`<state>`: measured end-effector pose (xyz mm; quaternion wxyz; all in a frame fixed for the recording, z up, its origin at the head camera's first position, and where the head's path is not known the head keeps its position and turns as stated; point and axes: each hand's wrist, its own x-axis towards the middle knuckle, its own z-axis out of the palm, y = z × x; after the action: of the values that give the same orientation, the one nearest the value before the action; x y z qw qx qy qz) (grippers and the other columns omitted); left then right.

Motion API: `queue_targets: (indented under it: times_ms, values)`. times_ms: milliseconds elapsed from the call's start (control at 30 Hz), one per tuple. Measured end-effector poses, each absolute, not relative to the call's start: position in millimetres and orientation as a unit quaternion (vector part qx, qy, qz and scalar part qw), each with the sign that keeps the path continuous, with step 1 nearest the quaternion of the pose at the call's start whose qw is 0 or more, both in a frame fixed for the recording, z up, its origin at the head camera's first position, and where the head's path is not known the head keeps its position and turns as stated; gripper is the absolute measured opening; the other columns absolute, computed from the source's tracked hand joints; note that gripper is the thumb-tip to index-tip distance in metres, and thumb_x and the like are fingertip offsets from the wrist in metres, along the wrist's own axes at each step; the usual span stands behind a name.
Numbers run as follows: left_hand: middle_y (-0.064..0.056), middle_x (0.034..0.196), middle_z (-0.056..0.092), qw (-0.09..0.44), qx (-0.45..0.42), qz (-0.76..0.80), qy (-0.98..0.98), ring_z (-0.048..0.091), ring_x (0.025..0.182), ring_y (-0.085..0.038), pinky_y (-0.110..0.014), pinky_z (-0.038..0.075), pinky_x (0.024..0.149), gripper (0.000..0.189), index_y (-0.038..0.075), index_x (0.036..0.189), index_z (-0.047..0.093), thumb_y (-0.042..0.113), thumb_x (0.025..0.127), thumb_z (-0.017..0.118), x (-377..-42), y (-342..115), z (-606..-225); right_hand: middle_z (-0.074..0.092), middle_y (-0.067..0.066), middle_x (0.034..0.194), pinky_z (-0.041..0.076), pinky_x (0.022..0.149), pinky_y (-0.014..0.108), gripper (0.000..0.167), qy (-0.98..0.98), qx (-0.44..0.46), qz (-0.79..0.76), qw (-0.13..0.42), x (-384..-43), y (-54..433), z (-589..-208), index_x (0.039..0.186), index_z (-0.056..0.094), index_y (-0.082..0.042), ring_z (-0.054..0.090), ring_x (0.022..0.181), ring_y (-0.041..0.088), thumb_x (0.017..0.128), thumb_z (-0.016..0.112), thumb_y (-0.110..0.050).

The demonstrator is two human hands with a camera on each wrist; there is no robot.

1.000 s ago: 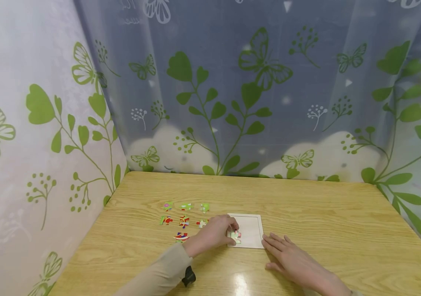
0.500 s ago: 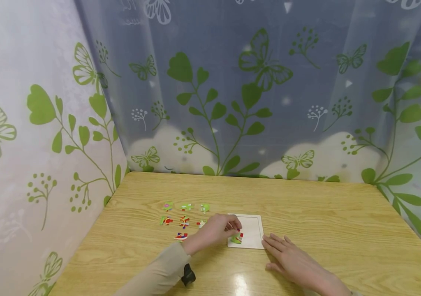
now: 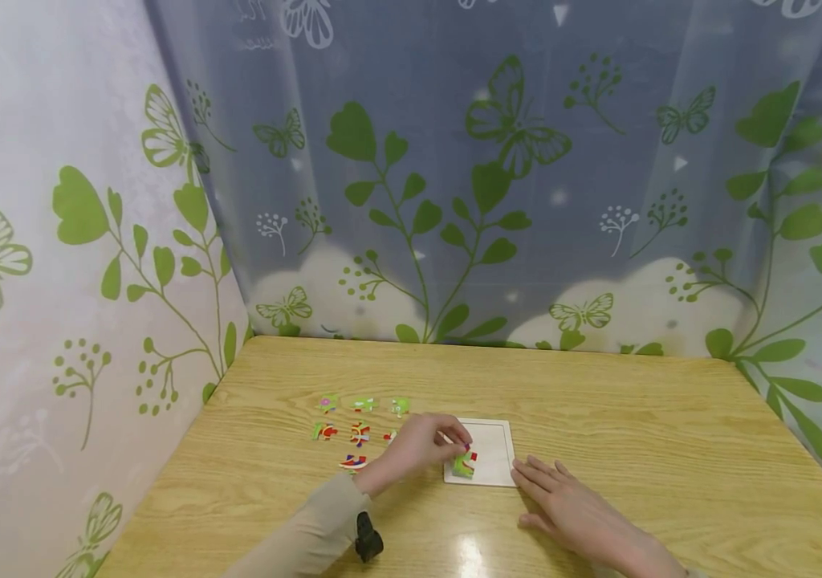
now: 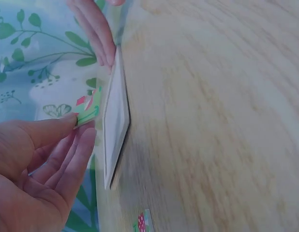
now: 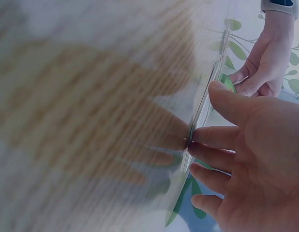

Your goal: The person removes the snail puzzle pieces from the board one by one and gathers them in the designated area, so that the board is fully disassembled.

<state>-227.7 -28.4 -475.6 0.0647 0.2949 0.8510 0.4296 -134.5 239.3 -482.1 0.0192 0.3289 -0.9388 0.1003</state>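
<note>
My left hand (image 3: pixel 418 445) pinches a green and red jigsaw puzzle piece (image 3: pixel 465 464) between thumb and fingers. In the head view, the piece overlaps the left part of a white square puzzle tray (image 3: pixel 492 451). The left wrist view shows the piece (image 4: pixel 89 108) tilted, with the thumb on one side and fingertips on the other, beside the tray (image 4: pixel 116 108). With fingers nearly straight, my right hand (image 3: pixel 580 506) touches the tray's right edge. Its index and middle fingertips (image 5: pixel 200 135) meet that edge in the right wrist view.
Left of the tray, several loose puzzle pieces (image 3: pixel 360 433) lie in rows on the wooden table (image 3: pixel 599 409); my left hand partly covers one. A black device (image 3: pixel 368 538) sits at my left wrist. Leaf-patterned curtains (image 3: pixel 411 160) hang behind the table and along its sides.
The piece in my left hand has turned, showing stronger red and green than its pale look earlier. The left fingers have shifted slightly up and right. My right hand stays at the tray's edge.
</note>
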Motion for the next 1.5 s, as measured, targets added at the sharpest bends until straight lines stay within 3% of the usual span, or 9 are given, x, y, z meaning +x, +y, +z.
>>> queue_targets:
  times_ms: [233,500,833,1167,1500]
  values:
    - [-0.002,0.089,0.075,0.073,0.268,0.458,0.845,0.068,0.072,-0.008,-0.019,0.054,0.066,0.004,0.010,0.095,0.077,0.009,0.091,0.076,-228,-32,-474,0.054,0.020,0.147,0.038,0.109,0.061,0.061,-0.940,0.327,0.101,0.014,-135,239,-483,0.143,0.054,0.003,0.049,0.136,0.041,0.099,0.063,-0.040]
    - [-0.008,0.089,0.074,0.104,0.236,0.500,0.827,0.073,0.078,-0.031,-0.034,0.061,0.067,0.005,0.003,0.096,0.075,0.002,0.092,0.073,-229,-37,-469,0.053,0.021,0.147,0.036,0.110,0.062,0.063,-0.940,0.325,0.107,0.010,-135,240,-483,0.144,0.053,0.003,0.048,0.136,0.042,0.100,0.062,-0.040]
    - [-0.009,0.091,0.073,0.104,0.227,0.518,0.818,0.073,0.081,-0.031,-0.037,0.062,0.069,0.005,0.002,0.097,0.074,0.002,0.093,0.072,-232,-49,-471,0.053,0.021,0.147,0.037,0.109,0.061,0.062,-0.938,0.330,0.102,0.019,-134,240,-483,0.143,0.053,0.003,0.048,0.136,0.042,0.099,0.063,-0.039]
    - [-0.010,0.093,0.073,0.100,0.211,0.539,0.809,0.071,0.076,-0.016,-0.035,0.062,0.068,0.007,0.000,0.100,0.073,0.002,0.093,0.071,-231,-65,-474,0.052,0.022,0.148,0.037,0.109,0.062,0.063,-0.937,0.334,0.104,0.014,-134,240,-483,0.144,0.052,0.003,0.048,0.136,0.042,0.100,0.061,-0.041]
    - [-0.012,0.096,0.072,0.084,0.209,0.535,0.814,0.072,0.076,-0.021,-0.036,0.062,0.067,0.011,-0.003,0.103,0.072,0.002,0.094,0.070,-230,-83,-474,0.051,0.022,0.148,0.037,0.108,0.062,0.063,-0.935,0.337,0.106,0.014,-135,241,-482,0.144,0.052,0.004,0.048,0.136,0.042,0.100,0.061,-0.040]
